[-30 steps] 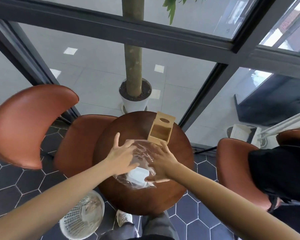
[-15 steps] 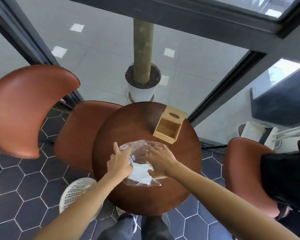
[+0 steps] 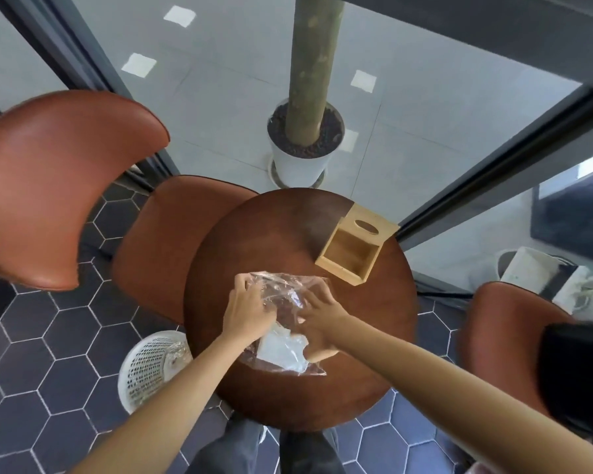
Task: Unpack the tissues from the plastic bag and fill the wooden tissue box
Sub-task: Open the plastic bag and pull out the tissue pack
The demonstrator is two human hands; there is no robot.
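Round table (image 3: 374,336), viewed from above. Plastic bag (image 3: 285,295) lies near table centre, toward 6 o'clock. Tissues (image 3: 281,347) are inside it, a white block at the bag's 6 o'clock end; none out yet. Left hand (image 3: 250,311) is at the bag's 9 o'clock side, fingers curled and pinching the film near its upper edge. Right hand (image 3: 317,325) is at the 3 o'clock side, fingers spread over the film and thumb tucked by the tissue block; whether it pinches or only presses, I cannot tell. Wooden tissue box (image 3: 355,249) lies on its side at about 1 o'clock on the table, apart from the bag, interior open toward the person and bare.

Progress, judged: early. Bag is being opened. Left: extract tissues, load box.
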